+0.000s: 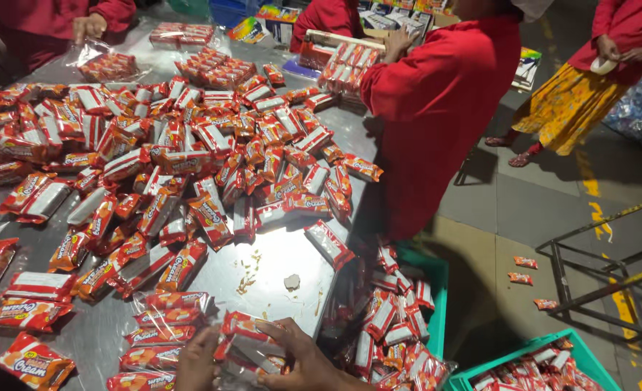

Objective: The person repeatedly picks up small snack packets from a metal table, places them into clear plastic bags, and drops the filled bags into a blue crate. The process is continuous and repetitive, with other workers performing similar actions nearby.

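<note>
Careful: your right hand (303,358) fingers pinch a red packet (245,334) with left hand (198,362); loose grip spills stack off surface (277,253) edge.

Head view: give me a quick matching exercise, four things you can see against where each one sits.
Things:
1. Biscuit crumb piece
2. Green crate
3. Metal frame
4. Packet stack under both hands, left hand and right hand

Places:
A. bottom right, on the floor
B. bare patch of the steel table
C. near table edge, bottom centre
D. right side, over yellow floor markings

Pairs: 1-B, 2-A, 3-D, 4-C
</note>
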